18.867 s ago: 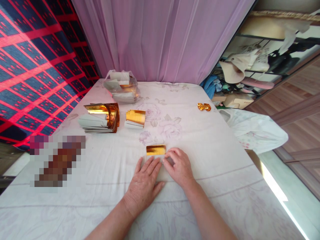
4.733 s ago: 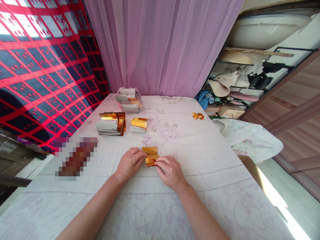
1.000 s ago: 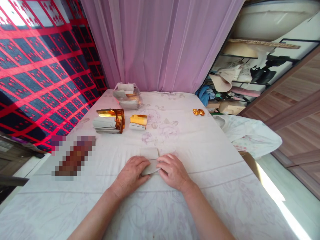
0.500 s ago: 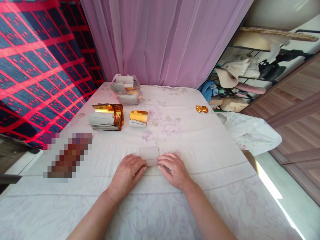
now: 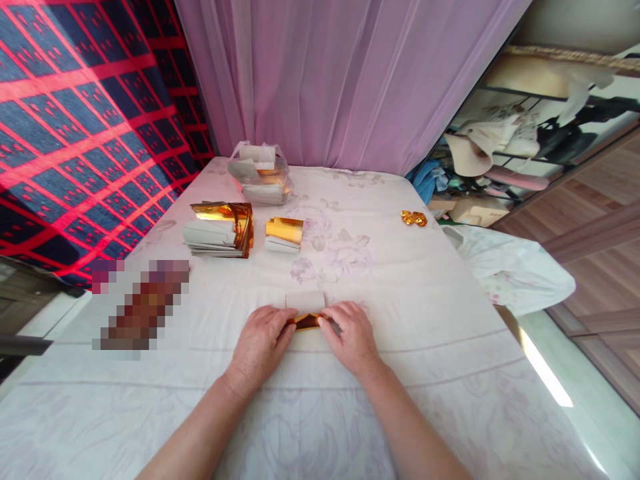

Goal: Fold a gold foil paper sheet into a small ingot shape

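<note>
Fingers (image 5: 289,319) fold grey paper (image 5: 305,301), gold underside showing.

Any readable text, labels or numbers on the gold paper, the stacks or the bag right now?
None can be read: the folded gold paper between the left hand and right hand, the paper stacks and the plastic bag show no legible print.

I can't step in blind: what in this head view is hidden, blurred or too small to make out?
- Folded paper: its near part is covered by the left hand and right hand; only a gold strip shows between them.
- Pixelated patch on the cloth: blurred, contents unreadable.
- Plastic bag at the far edge: contents too small to count.
- Small gold pieces: too small to tell their shape.
</note>
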A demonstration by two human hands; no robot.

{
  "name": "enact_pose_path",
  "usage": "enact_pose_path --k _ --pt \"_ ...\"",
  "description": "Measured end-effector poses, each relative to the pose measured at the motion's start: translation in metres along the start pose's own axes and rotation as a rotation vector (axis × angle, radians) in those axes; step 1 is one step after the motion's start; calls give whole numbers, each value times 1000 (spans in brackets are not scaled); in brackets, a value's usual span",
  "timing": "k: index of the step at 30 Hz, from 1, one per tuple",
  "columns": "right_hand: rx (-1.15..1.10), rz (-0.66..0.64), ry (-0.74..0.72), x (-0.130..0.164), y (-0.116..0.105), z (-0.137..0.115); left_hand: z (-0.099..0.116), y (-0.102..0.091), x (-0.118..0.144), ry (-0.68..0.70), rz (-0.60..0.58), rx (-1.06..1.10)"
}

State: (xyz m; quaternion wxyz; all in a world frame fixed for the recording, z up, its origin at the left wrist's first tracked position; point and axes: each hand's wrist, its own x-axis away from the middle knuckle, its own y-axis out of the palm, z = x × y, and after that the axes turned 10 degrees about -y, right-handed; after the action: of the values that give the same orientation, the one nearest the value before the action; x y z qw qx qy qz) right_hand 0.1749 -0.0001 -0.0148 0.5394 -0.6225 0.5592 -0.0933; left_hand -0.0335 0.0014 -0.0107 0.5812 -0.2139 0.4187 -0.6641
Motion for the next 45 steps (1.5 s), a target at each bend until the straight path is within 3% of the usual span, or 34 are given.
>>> enact_pose_path --k 8,13,20,28,45 --pt "83 0 38 -1 4 -2 -2 2 1 17 25 -15" --pt "109 -10 42 -2 5 -2 3 1 4 26 126 -74" --pt "153 -32 47 -3 4 -3 25 15 16 300 60 -212" --pt "149 -17 36 -2 4 -2 26 27 28 260 37 -378" --pt "144 -3 33 0 6 0 26 28 31 212 -25 -353"
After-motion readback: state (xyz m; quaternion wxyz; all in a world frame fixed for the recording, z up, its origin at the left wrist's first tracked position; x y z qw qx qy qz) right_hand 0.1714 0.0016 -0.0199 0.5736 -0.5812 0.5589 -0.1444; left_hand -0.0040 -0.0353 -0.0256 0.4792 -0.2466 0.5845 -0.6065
